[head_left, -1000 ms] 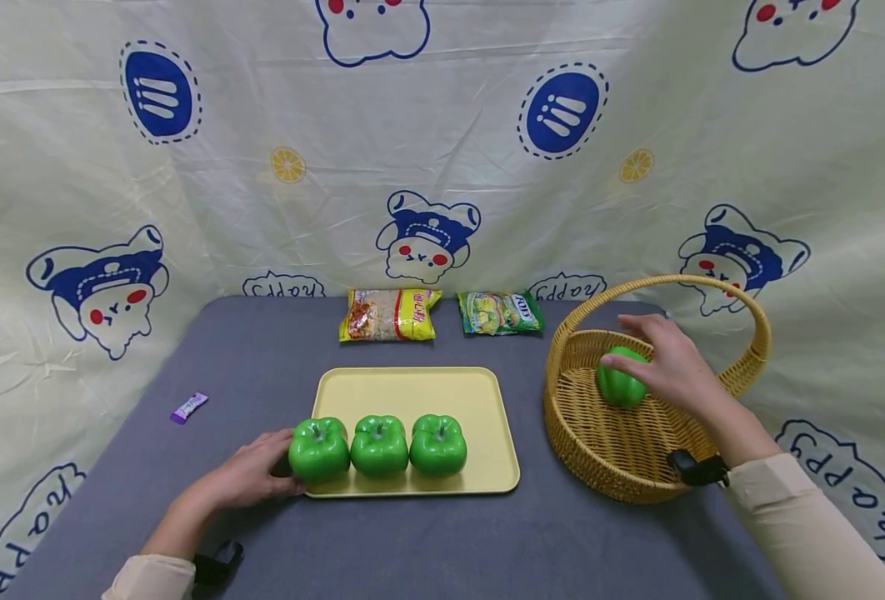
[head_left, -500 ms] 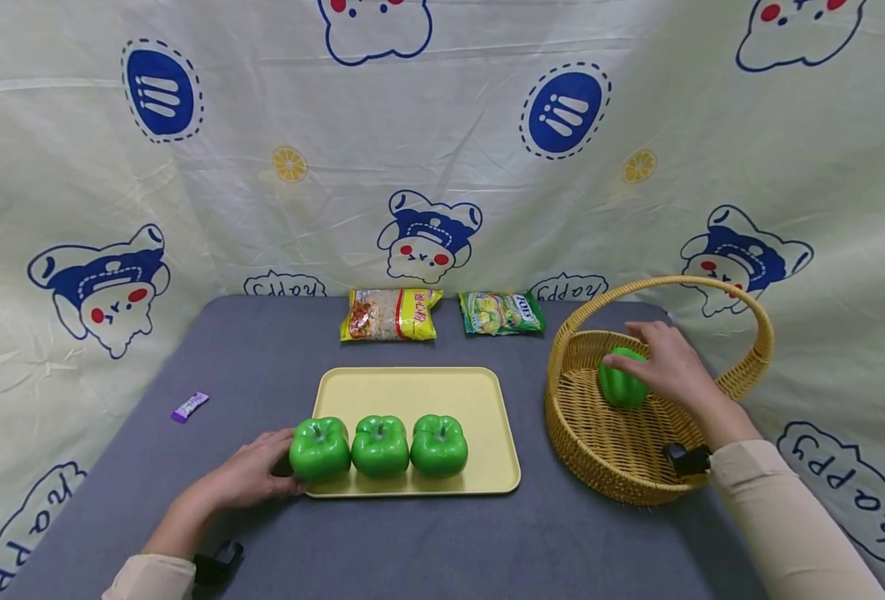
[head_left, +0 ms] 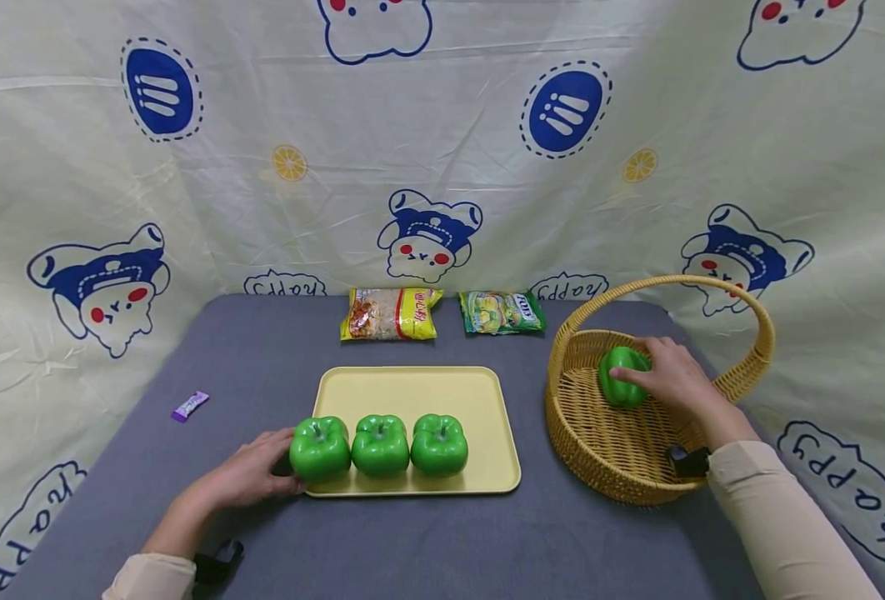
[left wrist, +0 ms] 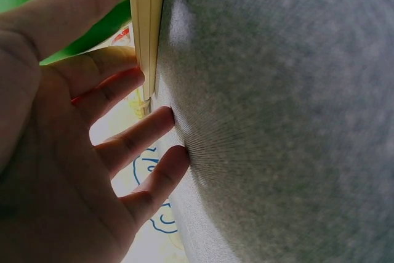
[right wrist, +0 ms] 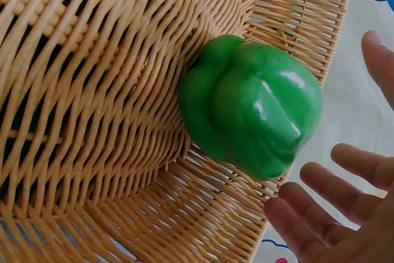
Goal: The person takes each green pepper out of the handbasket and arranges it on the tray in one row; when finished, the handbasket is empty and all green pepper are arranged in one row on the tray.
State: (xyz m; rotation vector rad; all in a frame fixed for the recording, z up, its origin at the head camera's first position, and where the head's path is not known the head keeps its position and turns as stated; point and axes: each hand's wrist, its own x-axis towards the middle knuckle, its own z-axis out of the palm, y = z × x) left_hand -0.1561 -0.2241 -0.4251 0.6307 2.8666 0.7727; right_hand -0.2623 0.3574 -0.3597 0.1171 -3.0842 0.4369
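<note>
Three green bell peppers (head_left: 380, 446) stand in a row along the near side of a pale yellow tray (head_left: 427, 390). My left hand (head_left: 251, 471) rests at the tray's left edge, beside the leftmost pepper (head_left: 319, 448). Its fingers are extended in the left wrist view, the tips at the tray rim (left wrist: 148, 35) and the grey cloth. On the right, a wicker basket (head_left: 585, 446) has another bell pepper (right wrist: 252, 106) lying in it. My right hand (head_left: 678, 379) is over the basket beside that pepper; in the right wrist view its fingers (right wrist: 338, 198) are spread, with a gap to the pepper.
Two snack bags, one yellow (head_left: 390, 315) and one green (head_left: 501, 313), lie at the table's back edge. A small purple packet (head_left: 190, 407) is at the left. The basket's tall handle (head_left: 757, 342) arches over the right hand. A printed curtain (head_left: 457, 108) hangs behind.
My right hand has lowered slightly and shifted right beside the pepper in the basket. The left hand, the tray and its peppers have stayed put.
</note>
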